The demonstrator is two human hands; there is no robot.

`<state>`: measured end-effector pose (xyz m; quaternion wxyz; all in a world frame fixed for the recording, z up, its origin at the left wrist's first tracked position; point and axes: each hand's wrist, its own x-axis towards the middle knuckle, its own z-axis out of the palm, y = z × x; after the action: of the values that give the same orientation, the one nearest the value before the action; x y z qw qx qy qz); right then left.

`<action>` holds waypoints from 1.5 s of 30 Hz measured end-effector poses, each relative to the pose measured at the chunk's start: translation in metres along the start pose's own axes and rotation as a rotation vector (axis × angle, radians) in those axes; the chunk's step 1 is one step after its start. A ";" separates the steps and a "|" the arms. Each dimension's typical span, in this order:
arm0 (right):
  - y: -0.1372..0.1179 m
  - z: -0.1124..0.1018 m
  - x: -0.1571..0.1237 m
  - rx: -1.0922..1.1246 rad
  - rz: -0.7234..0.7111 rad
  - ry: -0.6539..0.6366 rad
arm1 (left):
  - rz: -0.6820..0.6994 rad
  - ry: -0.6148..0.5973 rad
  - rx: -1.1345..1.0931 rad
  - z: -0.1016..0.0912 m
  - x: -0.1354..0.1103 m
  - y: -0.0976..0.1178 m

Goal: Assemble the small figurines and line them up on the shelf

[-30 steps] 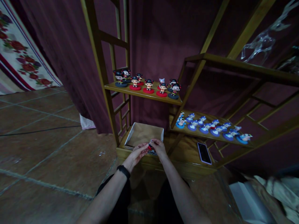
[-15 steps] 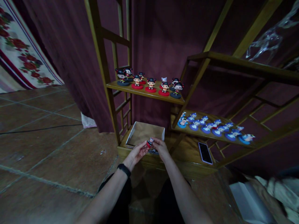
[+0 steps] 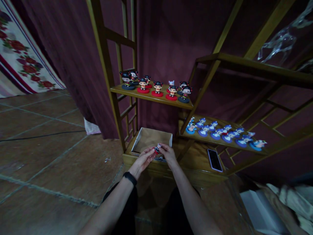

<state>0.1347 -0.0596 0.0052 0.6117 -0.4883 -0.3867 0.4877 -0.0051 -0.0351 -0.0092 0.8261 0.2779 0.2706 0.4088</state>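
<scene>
Between my two hands is a small figurine [image 3: 157,149] with a pale head, a dark body and a red base. My left hand [image 3: 145,158] has its fingers closed on the red base. My right hand [image 3: 167,152] pinches the figurine from the other side, near the head. Both hands are above the front edge of an open cardboard box [image 3: 149,138], which sits on the bottom board of a wooden shelf. Its near side is partly covered by my hands.
Several black-haired figurines [image 3: 157,88] on red or dark bases stand on the upper shelf [image 3: 137,94]. Several blue and purple figurines [image 3: 216,133] stand on the lower right shelf. A phone [image 3: 215,160] lies on the bottom board. A clear horse-like ornament [image 3: 278,44] stands upper right.
The figurine has turned slightly between my fingers, and my right fingers have shifted a little on it. Otherwise the hands stay over the box's front edge.
</scene>
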 end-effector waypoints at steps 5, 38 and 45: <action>0.001 -0.004 0.000 0.005 -0.004 -0.048 | 0.036 -0.028 0.081 0.001 -0.002 0.001; 0.018 0.001 0.007 -0.169 -0.089 0.077 | 0.647 0.162 0.882 0.014 -0.006 -0.007; 0.012 0.005 0.005 -0.098 -0.064 0.066 | 0.678 0.099 0.926 0.012 -0.007 -0.007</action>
<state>0.1286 -0.0536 -0.0052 0.6147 -0.5211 -0.4050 0.4320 0.0035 -0.0469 -0.0037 0.4272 0.6626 0.3553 0.5022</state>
